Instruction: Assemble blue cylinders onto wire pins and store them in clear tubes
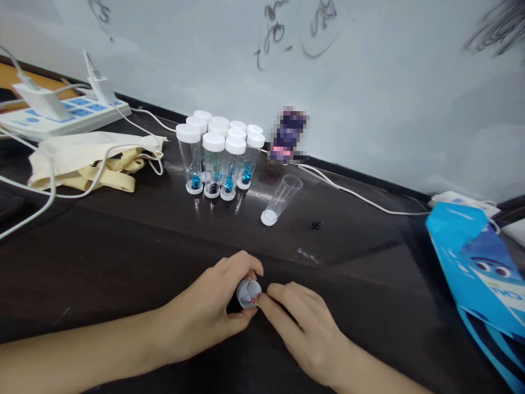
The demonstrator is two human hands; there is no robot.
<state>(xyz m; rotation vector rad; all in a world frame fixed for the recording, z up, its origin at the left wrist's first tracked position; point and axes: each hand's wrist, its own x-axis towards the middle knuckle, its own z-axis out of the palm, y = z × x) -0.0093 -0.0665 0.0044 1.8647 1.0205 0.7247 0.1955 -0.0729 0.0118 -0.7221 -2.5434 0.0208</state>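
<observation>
My left hand (217, 298) curls its thumb and fingers around a small round grey-white piece (248, 289), lid-like, low over the dark table. A thin bent wire and a tiny red spot show on its top. My right hand (305, 328) brings its fingertips together at the right edge of that piece, by the red spot; what they pinch is too small to name. Farther back lies a clear tube (284, 196) with a white end and an open far mouth. To its right is a small black part (317, 224).
Several clear tubes with white caps (214, 142) stand grouped at the back, blue or dark parts inside. A phone (289, 135) leans on the whiteboard. At left are a power strip (98, 116), cables and a cream cloth bag (88, 148); at right, a blue bag (459, 230).
</observation>
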